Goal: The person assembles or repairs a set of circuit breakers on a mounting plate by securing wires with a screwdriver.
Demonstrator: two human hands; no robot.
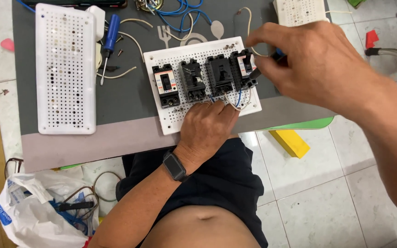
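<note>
Plastic bag (28, 216) of cables (floor)

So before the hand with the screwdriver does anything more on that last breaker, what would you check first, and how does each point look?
1. White perforated board held steady: ok, the left hand presses on its front edge.
2. Screwdriver gripped: ok, the right hand holds it.
3. Tip seated on the rightmost breaker: cannot tell, the tip is too small to see.
4. Blue wire below the breakers clear of the fingers: not ok, it loops right beside the left fingertips.
5. All four breakers on the board: ok, they stand in a row.
6. Switch positions: cannot tell.
</note>
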